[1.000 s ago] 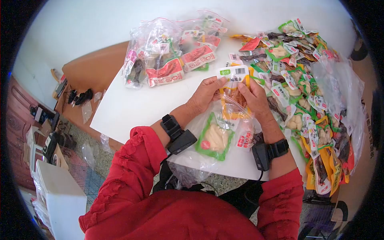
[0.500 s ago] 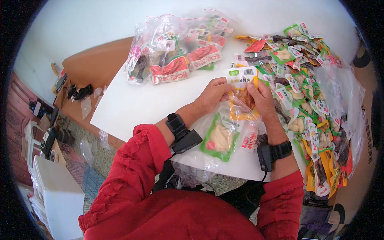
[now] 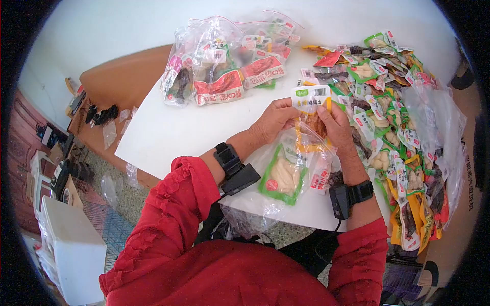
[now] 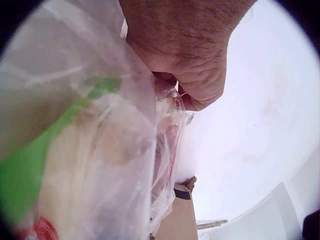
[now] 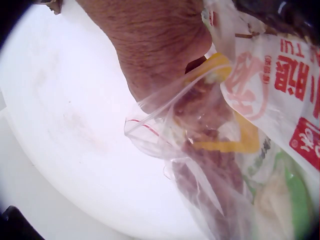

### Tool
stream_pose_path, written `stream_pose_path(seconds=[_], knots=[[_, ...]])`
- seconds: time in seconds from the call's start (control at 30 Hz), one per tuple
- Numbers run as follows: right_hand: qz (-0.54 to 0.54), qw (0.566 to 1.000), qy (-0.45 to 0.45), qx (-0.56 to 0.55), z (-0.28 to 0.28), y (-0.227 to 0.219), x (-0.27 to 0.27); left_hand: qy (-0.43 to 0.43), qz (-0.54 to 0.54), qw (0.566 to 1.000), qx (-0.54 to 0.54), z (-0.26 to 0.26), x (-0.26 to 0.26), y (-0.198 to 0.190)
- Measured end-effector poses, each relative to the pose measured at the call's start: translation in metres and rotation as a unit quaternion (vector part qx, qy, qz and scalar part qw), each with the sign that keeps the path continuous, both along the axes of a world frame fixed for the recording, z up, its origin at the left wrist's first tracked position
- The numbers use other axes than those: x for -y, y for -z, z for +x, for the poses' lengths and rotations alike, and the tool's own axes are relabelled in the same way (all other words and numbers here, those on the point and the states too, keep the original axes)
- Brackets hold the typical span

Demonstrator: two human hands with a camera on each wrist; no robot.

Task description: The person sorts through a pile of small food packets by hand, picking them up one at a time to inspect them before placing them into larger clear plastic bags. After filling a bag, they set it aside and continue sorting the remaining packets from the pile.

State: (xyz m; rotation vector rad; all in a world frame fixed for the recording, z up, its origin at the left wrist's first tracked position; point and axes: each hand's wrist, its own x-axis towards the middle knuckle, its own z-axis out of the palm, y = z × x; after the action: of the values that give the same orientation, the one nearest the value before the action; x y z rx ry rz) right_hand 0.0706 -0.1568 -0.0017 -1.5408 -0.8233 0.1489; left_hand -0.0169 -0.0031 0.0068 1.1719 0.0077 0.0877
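A yellow-edged food packet [image 3: 312, 105] with a white top and brown meat inside stands partly in the mouth of a clear zip bag [image 3: 265, 163]. My right hand [image 3: 338, 128] pinches the packet's right side, thumb on its front. At the bag's mouth, my left hand [image 3: 273, 122] pinches the clear plastic next to the packet's left edge; its fingertips are partly hidden. Lower in the bag lie a green-edged packet [image 3: 284, 176] with pale contents and a red-and-white packet [image 3: 320, 179]. In the right wrist view, the bag's red-lined edge crosses the yellow-edged packet [image 5: 227, 146].
A heap of loose food packets [image 3: 390, 120] covers the right side of the white table [image 3: 153, 137], with a crumpled clear plastic bag [image 3: 439, 117] over its edge. Filled zip bags [image 3: 219, 89] stand at the back. A brown bench [image 3: 117, 76] adjoins the table at left.
The head view has shifted slightly, so the scene sits a little further right. Both hands keep their holds, and the packet stays in the bag's mouth with little change.
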Motion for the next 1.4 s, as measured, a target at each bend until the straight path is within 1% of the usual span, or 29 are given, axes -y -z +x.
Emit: stream_pose_path(seconds=[0.17, 0.27, 0.4, 0.53, 0.7, 0.8, 0.87, 0.93, 0.97, 1.03, 1.23, 1.4], knots=[[-0.038, 0.999, 0.006, 0.008, -0.001, -0.004, 0.003, 0.007, 0.011, 1.000, -0.004, 0.001, -0.002, 0.002], [-0.021, 0.999, 0.010, 0.023, 0.003, 0.002, 0.002, 0.009, -0.002, 1.000, 0.006, 0.002, -0.002, 0.003], [-0.022, 0.999, 0.022, 0.032, -0.001, -0.005, 0.002, 0.016, 0.000, 1.000, 0.006, 0.002, -0.002, 0.004], [-0.026, 0.999, 0.014, 0.018, -0.003, -0.007, 0.003, 0.031, -0.008, 0.999, 0.017, 0.003, -0.005, 0.007], [-0.016, 1.000, 0.001, 0.006, -0.002, -0.006, 0.003, 0.024, -0.012, 1.000, 0.011, 0.006, -0.006, 0.011], [-0.032, 0.998, 0.025, 0.039, 0.003, -0.002, 0.003, 0.032, 0.001, 0.999, 0.007, 0.006, -0.003, 0.010], [0.009, 0.999, 0.045, 0.013, 0.008, 0.004, 0.003, 0.036, 0.011, 0.999, 0.001, 0.006, -0.002, 0.009], [0.026, 0.998, 0.052, -0.008, 0.007, 0.003, 0.002, 0.071, 0.030, 0.997, 0.017, 0.004, -0.002, 0.009], [0.043, 0.997, 0.059, -0.029, 0.006, 0.002, 0.002, 0.071, 0.030, 0.997, 0.017, 0.004, -0.001, 0.009], [0.039, 0.997, 0.050, -0.032, 0.006, 0.002, 0.002, 0.053, 0.021, 0.998, 0.003, 0.003, 0.002, 0.007], [0.038, 0.998, 0.033, -0.042, 0.007, 0.003, 0.001, 0.038, 0.029, 0.999, 0.000, 0.002, 0.003, 0.004], [0.040, 0.998, 0.040, -0.033, 0.007, 0.003, 0.001, 0.042, 0.024, 0.999, 0.004, 0.003, 0.002, 0.006]])
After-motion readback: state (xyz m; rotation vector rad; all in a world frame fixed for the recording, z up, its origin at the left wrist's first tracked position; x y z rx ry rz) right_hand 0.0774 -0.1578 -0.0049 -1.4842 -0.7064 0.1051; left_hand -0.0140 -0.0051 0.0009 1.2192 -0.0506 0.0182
